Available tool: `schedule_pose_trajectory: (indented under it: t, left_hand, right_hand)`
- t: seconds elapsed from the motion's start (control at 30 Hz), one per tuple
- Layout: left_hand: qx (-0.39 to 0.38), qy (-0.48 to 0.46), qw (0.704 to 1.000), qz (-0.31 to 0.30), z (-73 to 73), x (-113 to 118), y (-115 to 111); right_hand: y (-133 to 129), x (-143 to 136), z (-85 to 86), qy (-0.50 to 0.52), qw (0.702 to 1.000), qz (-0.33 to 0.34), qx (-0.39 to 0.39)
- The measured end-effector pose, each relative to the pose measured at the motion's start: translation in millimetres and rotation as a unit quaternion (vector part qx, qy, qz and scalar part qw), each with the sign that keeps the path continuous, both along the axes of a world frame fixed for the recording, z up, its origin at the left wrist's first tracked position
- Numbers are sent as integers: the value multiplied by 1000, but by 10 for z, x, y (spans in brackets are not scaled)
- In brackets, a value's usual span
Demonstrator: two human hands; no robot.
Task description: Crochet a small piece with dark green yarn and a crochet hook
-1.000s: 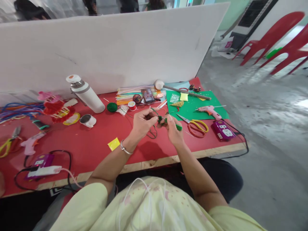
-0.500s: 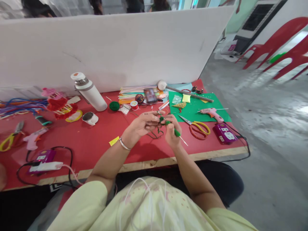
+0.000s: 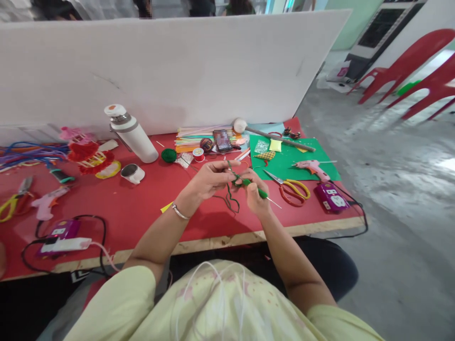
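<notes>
Over the red table (image 3: pixel 131 213), my left hand (image 3: pixel 210 179) pinches green yarn (image 3: pixel 232 177), with a strand passing over its fingers. My right hand (image 3: pixel 256 193) is closed around a green-handled crochet hook (image 3: pixel 262 194); a thin metal shaft sticks out past the hand toward the lower right. The hook's other end meets the yarn between both hands, where fingers partly hide it. A loose loop of yarn hangs below. The green yarn ball (image 3: pixel 168 155) lies behind my left hand, beside a bag of beads (image 3: pixel 184 160) and a red thread spool (image 3: pixel 198 154).
Scissors (image 3: pixel 293 189), a pink glue gun (image 3: pixel 313 168) and a purple box (image 3: pixel 331 198) lie at the right. A white bottle (image 3: pixel 137 139) and metal cup (image 3: pixel 132 174) stand left. A white board (image 3: pixel 170 71) rises behind the table.
My left hand has shifted slightly left, drawing the green yarn out. The hook's shaft has moved a little right, and the hanging yarn loop looks longer.
</notes>
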State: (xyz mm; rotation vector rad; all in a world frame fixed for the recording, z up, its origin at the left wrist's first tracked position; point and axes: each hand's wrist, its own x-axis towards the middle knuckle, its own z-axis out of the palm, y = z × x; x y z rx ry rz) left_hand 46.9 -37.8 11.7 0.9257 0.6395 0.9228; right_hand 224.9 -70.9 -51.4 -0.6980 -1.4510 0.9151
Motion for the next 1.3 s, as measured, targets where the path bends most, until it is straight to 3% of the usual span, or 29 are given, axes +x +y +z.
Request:
schedule_pose_trajectory:
  t: [0.07, 0.23, 0.47, 0.6, 0.77, 0.9, 1.03, 1.13, 1.23, 1.3]
  left_hand:
    - [1, 4, 1000, 0, 29, -36, 4]
    - [-58, -10, 994, -87, 38, -132, 15]
    - [-97, -13, 987, -126, 32, -168, 30]
    - [-95, 14, 987, -132, 44, -183, 56]
    - [-85, 43, 987, -127, 9, -186, 107]
    - [-70, 73, 984, -145, 25, -156, 123]
    - [-56, 105, 980, -162, 75, -127, 126]
    - [-38, 127, 976, -170, 94, -94, 116]
    - [-1, 141, 976, -164, 86, -14, 73]
    - [61, 145, 982, -102, 63, 64, 27]
  right_hand:
    - [31, 60, 26, -61, 996, -36, 59]
    - [121, 212, 65, -169, 960, -88, 204]
    - [163, 385, 52, -200, 948, -56, 239]
    - [171, 556, 175, -252, 925, -34, 283]
    - [132, 728, 332, -359, 887, -57, 284]
    - [70, 782, 443, -388, 875, -51, 284]
    - [33, 837, 551, -377, 890, -2, 258]
    - [33, 847, 541, -309, 927, 65, 201]
    - [29, 750, 395, -181, 972, 135, 68]
    - [10, 621, 259, -50, 984, 156, -77]
